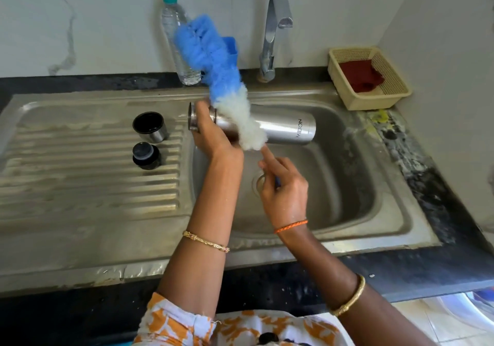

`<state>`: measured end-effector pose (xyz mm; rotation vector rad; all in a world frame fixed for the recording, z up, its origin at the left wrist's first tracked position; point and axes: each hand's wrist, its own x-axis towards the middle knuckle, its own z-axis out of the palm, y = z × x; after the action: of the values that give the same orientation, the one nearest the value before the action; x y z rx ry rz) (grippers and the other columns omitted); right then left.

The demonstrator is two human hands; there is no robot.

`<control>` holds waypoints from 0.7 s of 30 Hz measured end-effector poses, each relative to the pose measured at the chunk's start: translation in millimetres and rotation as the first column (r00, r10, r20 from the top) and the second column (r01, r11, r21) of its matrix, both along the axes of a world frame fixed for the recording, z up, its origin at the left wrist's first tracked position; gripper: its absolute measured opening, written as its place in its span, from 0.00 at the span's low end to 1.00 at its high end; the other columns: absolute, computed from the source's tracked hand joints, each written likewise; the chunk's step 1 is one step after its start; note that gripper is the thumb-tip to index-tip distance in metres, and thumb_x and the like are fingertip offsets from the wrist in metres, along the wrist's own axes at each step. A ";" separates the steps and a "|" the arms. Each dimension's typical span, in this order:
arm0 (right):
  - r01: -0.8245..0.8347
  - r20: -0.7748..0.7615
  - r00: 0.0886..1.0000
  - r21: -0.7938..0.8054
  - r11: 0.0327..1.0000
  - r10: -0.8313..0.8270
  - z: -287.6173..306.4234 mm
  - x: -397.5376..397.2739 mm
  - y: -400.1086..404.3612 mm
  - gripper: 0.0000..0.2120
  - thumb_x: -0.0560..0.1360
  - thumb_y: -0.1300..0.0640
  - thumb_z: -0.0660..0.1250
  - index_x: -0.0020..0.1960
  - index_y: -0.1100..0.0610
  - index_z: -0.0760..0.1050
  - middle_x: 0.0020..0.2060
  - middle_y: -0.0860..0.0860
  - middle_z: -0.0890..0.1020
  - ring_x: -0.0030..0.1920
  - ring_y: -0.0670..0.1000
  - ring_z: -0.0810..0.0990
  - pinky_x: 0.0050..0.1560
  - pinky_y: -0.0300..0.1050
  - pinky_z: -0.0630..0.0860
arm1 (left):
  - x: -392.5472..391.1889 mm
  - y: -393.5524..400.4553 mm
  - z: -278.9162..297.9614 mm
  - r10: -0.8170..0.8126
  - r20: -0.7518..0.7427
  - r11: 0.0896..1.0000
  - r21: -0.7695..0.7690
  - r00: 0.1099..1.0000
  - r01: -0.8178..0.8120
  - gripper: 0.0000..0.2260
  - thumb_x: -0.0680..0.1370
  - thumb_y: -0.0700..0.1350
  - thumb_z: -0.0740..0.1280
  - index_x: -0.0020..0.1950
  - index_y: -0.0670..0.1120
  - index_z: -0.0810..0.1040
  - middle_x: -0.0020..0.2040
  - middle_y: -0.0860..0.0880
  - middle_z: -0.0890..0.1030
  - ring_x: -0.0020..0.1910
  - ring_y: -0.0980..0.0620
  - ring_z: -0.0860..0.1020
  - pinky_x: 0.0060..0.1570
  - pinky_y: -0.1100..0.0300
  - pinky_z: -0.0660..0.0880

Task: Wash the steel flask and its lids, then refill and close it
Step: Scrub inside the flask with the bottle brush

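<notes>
The steel flask (pixel 283 128) lies sideways over the sink basin, mouth to the left. My left hand (pixel 211 132) grips it near the neck. My right hand (pixel 283 185) holds the handle of a blue and white bottle brush (pixel 213 60), forefinger stretched along it; the bristles lie across the outside of the flask. On the draining board to the left stand the steel cup lid (pixel 150 127) and, nearer me, the black stopper lid (pixel 146 155).
A steel sink (pixel 361 185) with a drain sits under a tap (pixel 275 30). A clear plastic water bottle (pixel 179 38) stands by the back wall. A cream basket (pixel 393 89) with a red cloth sits at the back right.
</notes>
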<state>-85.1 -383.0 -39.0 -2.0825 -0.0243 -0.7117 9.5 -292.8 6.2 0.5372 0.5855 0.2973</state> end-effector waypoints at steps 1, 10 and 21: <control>0.034 -0.004 0.999 -0.011 0.999 -0.034 -4.6 1.5 -9.3 0.18 0.74 0.59 0.58 0.60 0.55 0.79 0.40 0.51 0.81 0.37 0.51 0.80 0.38 0.46 0.75 | 1.4 3.0 -0.2 -0.007 -0.006 1.000 -0.019 1.000 0.007 0.05 0.73 0.45 0.69 0.46 0.46 0.76 0.43 0.45 0.78 0.41 0.47 0.79 0.38 0.57 0.77; 0.257 -0.221 0.943 0.004 0.966 -0.250 -12.7 0.5 -29.4 0.17 0.75 0.60 0.63 0.61 0.48 0.78 0.44 0.50 0.81 0.41 0.52 0.79 0.40 0.40 0.69 | -2.8 3.6 -13.1 -0.030 0.010 1.000 -0.006 1.000 0.030 0.16 0.65 0.46 0.73 0.50 0.46 0.77 0.46 0.45 0.79 0.46 0.46 0.80 0.41 0.54 0.78; 0.218 -0.214 0.954 0.022 0.976 -0.209 -12.3 -5.7 -39.0 0.16 0.75 0.60 0.65 0.60 0.48 0.78 0.44 0.50 0.81 0.42 0.52 0.80 0.43 0.45 0.74 | -0.5 21.1 -17.3 -0.015 0.008 1.000 -0.019 1.000 0.015 0.09 0.70 0.46 0.71 0.47 0.45 0.77 0.43 0.44 0.80 0.44 0.45 0.81 0.43 0.50 0.81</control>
<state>-90.8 -422.0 -51.3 -2.1258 0.3382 -0.6089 9.0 -271.6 -11.2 0.5213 0.5756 0.2795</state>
